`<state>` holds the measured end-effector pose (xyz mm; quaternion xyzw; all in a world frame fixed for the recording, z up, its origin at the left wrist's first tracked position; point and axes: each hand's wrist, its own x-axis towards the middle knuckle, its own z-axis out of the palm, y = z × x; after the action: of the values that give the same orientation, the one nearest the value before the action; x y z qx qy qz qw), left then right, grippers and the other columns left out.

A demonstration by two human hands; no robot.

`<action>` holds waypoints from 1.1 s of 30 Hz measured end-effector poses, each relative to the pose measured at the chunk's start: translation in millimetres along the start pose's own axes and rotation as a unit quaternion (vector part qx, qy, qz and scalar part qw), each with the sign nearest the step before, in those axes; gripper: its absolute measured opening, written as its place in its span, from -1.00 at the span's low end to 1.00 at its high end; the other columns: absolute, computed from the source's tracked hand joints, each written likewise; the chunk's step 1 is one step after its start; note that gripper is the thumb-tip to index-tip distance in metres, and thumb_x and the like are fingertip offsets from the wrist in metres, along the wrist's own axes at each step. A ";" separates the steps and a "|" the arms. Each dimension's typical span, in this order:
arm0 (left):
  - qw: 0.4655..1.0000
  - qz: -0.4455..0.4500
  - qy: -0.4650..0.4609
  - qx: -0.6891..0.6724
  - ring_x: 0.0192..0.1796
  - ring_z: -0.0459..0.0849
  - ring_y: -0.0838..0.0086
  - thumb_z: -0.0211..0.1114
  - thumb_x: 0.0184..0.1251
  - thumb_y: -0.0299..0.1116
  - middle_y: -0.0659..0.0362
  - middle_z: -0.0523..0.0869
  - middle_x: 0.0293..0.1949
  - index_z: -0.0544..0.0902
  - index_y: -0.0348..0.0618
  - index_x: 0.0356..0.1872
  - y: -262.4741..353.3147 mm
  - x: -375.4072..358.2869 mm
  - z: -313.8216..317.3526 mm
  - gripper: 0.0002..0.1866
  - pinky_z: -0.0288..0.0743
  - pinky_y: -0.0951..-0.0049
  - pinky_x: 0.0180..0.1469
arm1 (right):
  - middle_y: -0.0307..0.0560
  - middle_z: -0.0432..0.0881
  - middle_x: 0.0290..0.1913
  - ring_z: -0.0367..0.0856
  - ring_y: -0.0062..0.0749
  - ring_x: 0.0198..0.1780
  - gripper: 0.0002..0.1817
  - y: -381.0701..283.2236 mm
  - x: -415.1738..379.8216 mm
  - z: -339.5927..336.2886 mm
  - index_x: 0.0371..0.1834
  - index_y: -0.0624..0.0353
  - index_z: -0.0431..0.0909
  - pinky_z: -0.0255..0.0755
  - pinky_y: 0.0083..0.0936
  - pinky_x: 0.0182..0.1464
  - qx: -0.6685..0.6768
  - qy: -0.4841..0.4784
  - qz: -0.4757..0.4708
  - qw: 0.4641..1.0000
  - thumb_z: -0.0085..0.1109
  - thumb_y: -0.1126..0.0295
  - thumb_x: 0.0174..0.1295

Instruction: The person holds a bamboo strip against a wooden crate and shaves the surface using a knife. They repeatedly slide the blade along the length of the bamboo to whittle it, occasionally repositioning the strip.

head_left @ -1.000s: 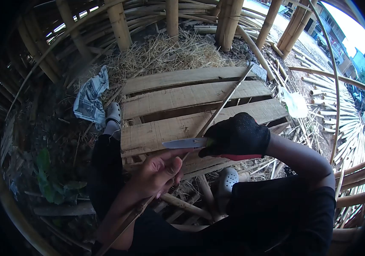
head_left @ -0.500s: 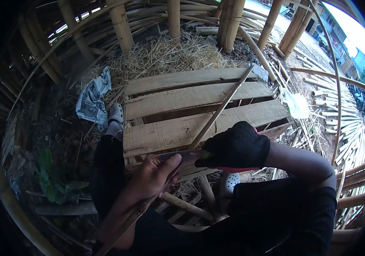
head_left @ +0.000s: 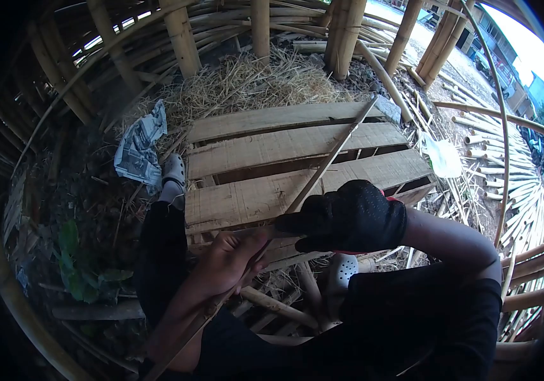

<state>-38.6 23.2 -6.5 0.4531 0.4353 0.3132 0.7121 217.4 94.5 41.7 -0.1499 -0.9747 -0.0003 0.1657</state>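
Head view: the black-gloved right hand had been brought up against the bare left hand, and its fingers had been laid forward over the strip. By this, the green part of the knife that was exposed half a second earlier had been covered; only a dim piece of blade could be made out beside the left thumb. The strip was clenched between the left thumb and fingers. The knife was judged to be gripped in the glove, though with its handle hidden, the firmness of that hold could not be told.

The strip was laid slantwise across the slatted pallet, its far end by the far right corner, its lower part passed over the near edge and along the left forearm. Little shift was seen in it, so the change was judged to be one of blade and fingers, with the cutting spot kept close to the left thumb. Whether the wood was being bitten could not be told.
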 end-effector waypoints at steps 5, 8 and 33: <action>1.000 0.011 0.001 0.013 -0.80 0.37 0.77 0.06 0.62 -0.03 0.31 0.54 -0.64 0.59 -0.17 -0.49 -0.2 0.8 0.3 -0.50 0.18 0.68 -0.78 | -0.35 0.59 -0.35 0.62 -0.60 -0.48 -0.51 2.4 -1.7 0.0 0.28 -0.13 0.58 0.45 -0.56 -0.57 -0.050 -0.011 -0.054 0.997 0.26 0.07 0.29; 1.000 0.006 0.011 0.028 -0.80 0.38 0.77 0.07 0.62 -0.04 0.31 0.54 -0.64 0.59 -0.17 -0.49 2.6 -0.6 2.8 -0.51 0.17 0.68 -0.78 | -0.34 0.59 -0.35 0.62 -0.60 -0.48 -0.53 1.8 -2.1 -1.5 0.27 -0.14 0.60 0.45 -0.57 -0.57 -0.085 -0.032 -0.056 0.994 0.26 0.09 0.29; 0.965 -0.101 -0.090 -0.227 -0.75 0.23 0.72 -0.05 0.63 -0.18 0.33 0.34 -0.55 0.41 -0.23 0.12 -1.5 4.2 -4.9 -0.67 0.14 0.74 -0.72 | -0.12 0.72 -0.13 0.73 -0.26 -0.28 -0.76 90.5 -60.2 10.2 0.05 -0.07 0.68 0.61 -0.29 -0.28 -0.150 -0.030 0.251 0.956 0.09 0.30 0.42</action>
<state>-41.2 27.9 -10.4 0.2596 0.3309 0.2882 0.8602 294.8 163.9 8.2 -0.4128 -0.8990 -0.1000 0.1069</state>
